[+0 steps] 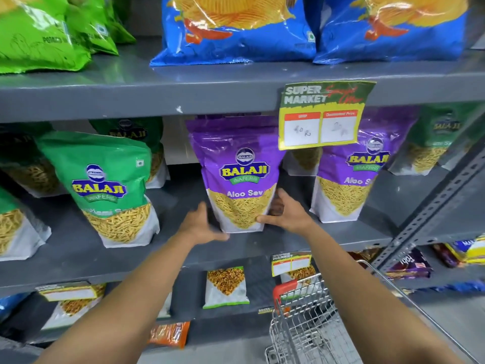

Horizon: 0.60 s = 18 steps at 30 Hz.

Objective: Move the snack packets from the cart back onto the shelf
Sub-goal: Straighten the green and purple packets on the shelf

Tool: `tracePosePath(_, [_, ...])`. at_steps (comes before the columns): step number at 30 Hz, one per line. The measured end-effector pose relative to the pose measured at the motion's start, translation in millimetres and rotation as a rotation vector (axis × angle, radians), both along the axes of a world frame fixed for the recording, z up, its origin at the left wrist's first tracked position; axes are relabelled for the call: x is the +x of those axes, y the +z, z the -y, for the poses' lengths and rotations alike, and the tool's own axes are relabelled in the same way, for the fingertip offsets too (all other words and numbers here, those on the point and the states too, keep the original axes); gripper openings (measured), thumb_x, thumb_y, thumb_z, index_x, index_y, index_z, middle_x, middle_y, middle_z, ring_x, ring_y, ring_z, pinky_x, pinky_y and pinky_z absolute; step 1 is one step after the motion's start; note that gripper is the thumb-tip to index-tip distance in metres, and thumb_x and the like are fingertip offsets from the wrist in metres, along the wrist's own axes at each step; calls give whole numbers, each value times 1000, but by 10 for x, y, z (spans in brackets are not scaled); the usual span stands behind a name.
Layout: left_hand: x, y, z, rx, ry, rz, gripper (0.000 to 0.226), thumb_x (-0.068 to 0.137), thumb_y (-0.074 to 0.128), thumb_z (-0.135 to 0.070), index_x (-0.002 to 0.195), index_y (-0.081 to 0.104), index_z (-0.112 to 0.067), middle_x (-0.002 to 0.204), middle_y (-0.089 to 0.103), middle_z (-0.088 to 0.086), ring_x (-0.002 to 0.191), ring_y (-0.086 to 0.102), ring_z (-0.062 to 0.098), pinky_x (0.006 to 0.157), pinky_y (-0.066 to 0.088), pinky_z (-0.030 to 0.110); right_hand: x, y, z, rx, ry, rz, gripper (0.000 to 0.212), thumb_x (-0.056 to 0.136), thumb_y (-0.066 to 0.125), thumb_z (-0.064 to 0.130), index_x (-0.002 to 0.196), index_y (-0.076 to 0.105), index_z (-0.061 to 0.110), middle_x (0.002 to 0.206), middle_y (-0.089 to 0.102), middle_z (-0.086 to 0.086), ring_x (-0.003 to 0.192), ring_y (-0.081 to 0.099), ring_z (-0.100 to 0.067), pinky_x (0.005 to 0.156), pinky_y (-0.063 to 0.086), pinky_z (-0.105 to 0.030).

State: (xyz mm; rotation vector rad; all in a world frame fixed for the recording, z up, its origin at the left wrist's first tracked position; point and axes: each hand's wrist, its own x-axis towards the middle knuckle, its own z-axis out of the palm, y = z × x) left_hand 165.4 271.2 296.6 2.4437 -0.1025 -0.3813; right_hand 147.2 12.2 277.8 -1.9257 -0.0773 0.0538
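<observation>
Right hand (287,214) grips upright purple packet (236,166) on shelf (301,240), thumb in front; left hand (200,224) open, blurred, just beside it

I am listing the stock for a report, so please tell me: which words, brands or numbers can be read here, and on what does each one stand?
"BALAJI WAFERS", "Aloo Sev": centre purple packet.
"BALAJI", "Aloo S" (cut off): right purple packet.
"BALAJI": green packet.
"SUPER MARKET": upper price tag.
Handwritten prices there, lower tags, other packets: too blurred to read.
</observation>
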Motion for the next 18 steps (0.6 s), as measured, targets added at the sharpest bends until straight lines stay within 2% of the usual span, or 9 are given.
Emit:
tracePosePath(2, [-126, -102, -25, 279, -24, 65, 69, 57, 81, -52, 106, 54, -11, 116, 60, 10, 113, 53, 29, 87, 48, 37, -177, -60, 172, -66, -110, 53, 48, 65, 85, 33, 103, 56, 27, 103, 71, -5, 94, 69, -13, 87, 54, -28])
tracePosePath(5, [-334, -103, 188, 480, -20, 124, 48, 75, 68, -49, 102, 58, -11, 115, 62, 13, 110, 58, 32, 86, 51, 40, -562, -110, 588, -153, -356, 143, 12, 75, 78, 21, 77, 67, 15, 77, 72, -6, 69, 67, -7, 72, 53, -28])
tracePosePath(7, [-425, -37, 444, 608, -81, 194, 40, 81, 64, -41, 108, 58, -12, 119, 62, 12, 111, 60, 32, 85, 50, 39, -797, -141, 902, -169, -554, 200, 15, 75, 75, 23, 65, 66, 19, 63, 68, -3, 58, 60, -2, 64, 49, -29])
tracePosePath(9, [-458, 59, 771, 618, -165, 206, 42, 81, 64, -39, 112, 58, -12, 120, 62, 11, 112, 60, 32, 86, 50, 38, -924, -133, 1169, -162, -721, 259, 17, 73, 72, 30, 64, 62, 20, 60, 64, 0, 55, 55, -2, 61, 48, -33])
tracePosePath(11, [-428, 81, 1158, 517, -299, 195, 43, 80, 63, -46, 106, 64, -12, 113, 66, 10, 107, 62, 31, 82, 50, 34, -927, -105, 1389, -71, -811, 269, 23, 71, 75, 32, 76, 58, 17, 72, 64, -3, 64, 59, -11, 69, 52, -39])
tracePosePath(13, [-359, 84, 1583, 245, -348, 192, 43, 75, 68, -49, 101, 63, -15, 107, 68, 8, 103, 63, 28, 84, 51, 34, -859, -32, 1573, 21, -786, 211, 46, 69, 80, 36, 101, 54, 16, 100, 64, -7, 88, 63, -16, 83, 53, -43])
tracePosePath(14, [-310, 108, 1778, 59, -332, 182, 52, 70, 73, -46, 109, 56, -16, 114, 64, 8, 106, 61, 28, 87, 51, 37, -804, 8, 1662, 55, -729, 165, 64, 67, 81, 42, 116, 49, 18, 119, 59, -8, 104, 61, -19, 91, 52, -45])
tracePosePath(16, [-169, 229, 2125, -196, -288, 211, 89, 63, 82, -36, 134, 34, -14, 137, 47, 13, 123, 49, 30, 100, 44, 41, -699, 114, 1793, 92, -614, 73, 92, 63, 79, 50, 139, 33, 25, 146, 40, -6, 127, 49, -24, 102, 46, -47])
tracePosePath(18, [-5, 341, 2362, -310, -231, 188, 111, 60, 86, -32, 144, 17, -11, 149, 33, 13, 136, 35, 30, 109, 35, 38, -586, 195, 1868, 103, -548, 53, 93, 71, 74, 41, 146, 21, 27, 153, 30, -7, 136, 38, -24, 108, 40, -47])
